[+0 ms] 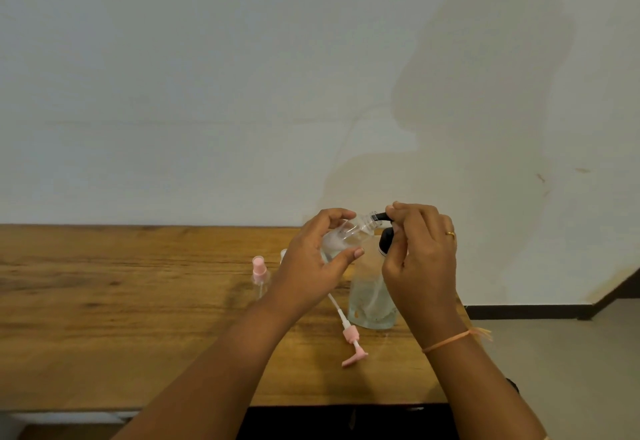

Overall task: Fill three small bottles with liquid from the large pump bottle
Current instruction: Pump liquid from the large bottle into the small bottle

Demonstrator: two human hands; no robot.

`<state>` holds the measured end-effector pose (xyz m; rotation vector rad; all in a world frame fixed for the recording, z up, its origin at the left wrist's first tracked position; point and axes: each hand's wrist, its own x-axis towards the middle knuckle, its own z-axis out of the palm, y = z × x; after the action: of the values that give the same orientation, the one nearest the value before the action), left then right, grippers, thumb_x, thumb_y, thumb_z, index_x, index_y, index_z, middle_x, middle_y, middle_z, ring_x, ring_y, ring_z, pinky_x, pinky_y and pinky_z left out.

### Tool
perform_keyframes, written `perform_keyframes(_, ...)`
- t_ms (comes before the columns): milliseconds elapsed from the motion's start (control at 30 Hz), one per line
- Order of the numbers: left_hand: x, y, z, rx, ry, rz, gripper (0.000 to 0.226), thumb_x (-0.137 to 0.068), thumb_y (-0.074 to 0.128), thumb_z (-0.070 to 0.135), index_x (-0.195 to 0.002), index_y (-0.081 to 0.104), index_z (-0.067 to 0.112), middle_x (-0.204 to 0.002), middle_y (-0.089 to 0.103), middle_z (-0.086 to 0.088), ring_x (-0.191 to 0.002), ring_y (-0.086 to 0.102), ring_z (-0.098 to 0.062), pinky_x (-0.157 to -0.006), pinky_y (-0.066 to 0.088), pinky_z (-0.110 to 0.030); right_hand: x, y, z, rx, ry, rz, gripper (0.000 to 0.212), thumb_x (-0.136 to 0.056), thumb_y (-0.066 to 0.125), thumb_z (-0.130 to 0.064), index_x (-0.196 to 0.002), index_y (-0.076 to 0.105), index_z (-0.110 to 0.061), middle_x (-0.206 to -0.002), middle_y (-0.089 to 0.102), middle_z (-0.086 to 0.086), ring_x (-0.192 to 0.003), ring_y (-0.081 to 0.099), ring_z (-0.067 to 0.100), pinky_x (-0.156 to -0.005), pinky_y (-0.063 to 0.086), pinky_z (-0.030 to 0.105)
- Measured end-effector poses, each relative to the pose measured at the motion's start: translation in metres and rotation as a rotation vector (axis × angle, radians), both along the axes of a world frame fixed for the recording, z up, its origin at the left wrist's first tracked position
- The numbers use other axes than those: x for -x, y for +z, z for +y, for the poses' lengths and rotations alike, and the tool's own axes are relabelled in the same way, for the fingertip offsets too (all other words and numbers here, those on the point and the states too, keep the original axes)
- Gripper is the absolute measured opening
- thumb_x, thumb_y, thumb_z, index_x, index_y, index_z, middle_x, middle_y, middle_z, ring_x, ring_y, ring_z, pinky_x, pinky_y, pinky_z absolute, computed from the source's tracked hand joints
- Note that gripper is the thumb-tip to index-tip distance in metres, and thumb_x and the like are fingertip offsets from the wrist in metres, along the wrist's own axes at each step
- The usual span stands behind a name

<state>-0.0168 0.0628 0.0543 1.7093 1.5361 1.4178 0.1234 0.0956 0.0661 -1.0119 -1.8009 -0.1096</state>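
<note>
My left hand (311, 263) grips a small clear bottle (349, 231), tilted so its open neck meets the black spout of the large pump bottle (370, 297). My right hand (420, 256) rests on the black pump head (384, 238), fingers curled over it. The large bottle stands upright on the wooden table (138, 318), holding clear liquid. A second small bottle with a pink spray cap (259, 275) stands left of my left hand. Another small bottle (283, 254) is mostly hidden behind that hand.
A loose pink pump top with a long white tube (348, 332) lies on the table in front of the large bottle. The table's right edge runs just past my right wrist. A pale wall stands behind the table.
</note>
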Motion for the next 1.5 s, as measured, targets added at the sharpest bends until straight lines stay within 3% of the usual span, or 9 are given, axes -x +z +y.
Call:
perform_keyframes(167, 0.0, 0.0, -0.001, 0.004, -0.006, 0.007, 0.044, -0.08, 0.071, 0.027, -0.106, 0.045, 0.05, -0.113, 0.054, 0.025, -0.111, 0.049, 0.01, -0.089, 0.044, -0.012, 0.001, -0.008, -0.001, 0.022, 0.003, -0.006, 0.029, -0.081, 0.039, -0.009, -0.098, 0.063, -0.003, -0.098, 0.062, 0.012, -0.088, 0.057, 0.027, -0.076, 0.03, 0.017)
perform_keyframes(500, -0.002, 0.002, -0.002, -0.022, -0.011, -0.009, 0.043, -0.08, 0.071, 0.027, -0.109, 0.046, 0.046, -0.116, 0.054, 0.021, -0.114, 0.05, 0.004, -0.093, 0.045, -0.019, 0.004, 0.0, -0.004, 0.035, 0.001, 0.02, 0.026, -0.075, 0.051, 0.003, -0.096, 0.064, -0.003, -0.095, 0.063, 0.012, -0.084, 0.057, 0.028, -0.072, 0.032, 0.017)
perform_keyframes(633, -0.002, 0.003, -0.002, -0.017, -0.012, -0.009, 0.043, -0.08, 0.071, 0.026, -0.108, 0.046, 0.047, -0.117, 0.055, 0.018, -0.114, 0.049, 0.006, -0.093, 0.045, -0.017, 0.0, 0.003, -0.003, 0.026, -0.019, 0.0, 0.026, -0.075, 0.05, 0.002, -0.097, 0.064, -0.002, -0.095, 0.063, 0.013, -0.083, 0.058, 0.03, -0.07, 0.037, 0.026)
perform_keyframes(767, -0.002, 0.0, 0.0, -0.005, -0.014, -0.014, 0.043, -0.08, 0.071, 0.024, -0.109, 0.047, 0.046, -0.116, 0.056, 0.017, -0.112, 0.052, 0.002, -0.093, 0.047, -0.021, 0.002, -0.005, 0.003, 0.042, -0.013, -0.016, 0.027, -0.075, 0.05, 0.003, -0.097, 0.064, -0.002, -0.095, 0.063, 0.013, -0.084, 0.058, 0.031, -0.073, 0.028, 0.016)
perform_keyframes(933, -0.001, -0.001, -0.001, 0.024, 0.001, 0.016, 0.042, -0.081, 0.07, 0.026, -0.108, 0.045, 0.046, -0.115, 0.054, 0.021, -0.112, 0.05, 0.004, -0.089, 0.041, -0.008, -0.001, -0.011, 0.005, 0.034, -0.012, -0.029, 0.028, -0.075, 0.052, 0.003, -0.099, 0.064, -0.002, -0.096, 0.063, 0.013, -0.084, 0.059, 0.031, -0.075, 0.035, 0.025)
perform_keyframes(1033, -0.004, 0.0, -0.002, 0.012, 0.001, 0.005, 0.042, -0.081, 0.07, 0.026, -0.108, 0.045, 0.047, -0.113, 0.053, 0.025, -0.11, 0.046, 0.014, -0.084, 0.038, -0.001, 0.001, -0.009, 0.003, 0.018, -0.017, -0.005, 0.027, -0.076, 0.052, 0.003, -0.099, 0.064, -0.003, -0.098, 0.064, 0.012, -0.087, 0.059, 0.029, -0.078, 0.031, 0.019)
perform_keyframes(1200, -0.004, 0.002, -0.003, -0.007, 0.005, -0.009, 0.043, -0.081, 0.07, 0.027, -0.107, 0.044, 0.049, -0.113, 0.051, 0.027, -0.11, 0.046, 0.015, -0.086, 0.04, -0.003, 0.0, -0.002, -0.001, -0.049, -0.037, -0.041, 0.025, -0.076, 0.053, 0.002, -0.098, 0.066, -0.002, -0.097, 0.066, 0.013, -0.089, 0.06, 0.032, -0.075, 0.042, 0.031)
perform_keyframes(1333, -0.003, 0.0, -0.002, 0.01, -0.006, -0.04, 0.043, -0.08, 0.071, 0.025, -0.11, 0.047, 0.045, -0.115, 0.055, 0.018, -0.11, 0.054, -0.001, -0.088, 0.048, -0.018, 0.0, -0.004, 0.0, -0.035, -0.075, -0.06, 0.023, -0.077, 0.056, 0.001, -0.097, 0.067, -0.001, -0.094, 0.067, 0.014, -0.09, 0.06, 0.035, -0.07, 0.047, 0.039)
perform_keyframes(1500, 0.002, -0.003, -0.002, 0.03, 0.008, -0.012, 0.043, -0.08, 0.071, 0.026, -0.108, 0.045, 0.047, -0.117, 0.056, 0.016, -0.111, 0.052, 0.0, -0.086, 0.044, -0.01, -0.003, -0.009, 0.002, 0.017, -0.037, -0.089, 0.03, -0.07, 0.07, 0.012, -0.099, 0.066, 0.003, -0.095, 0.066, 0.019, -0.087, 0.061, 0.038, -0.068, 0.052, 0.044)
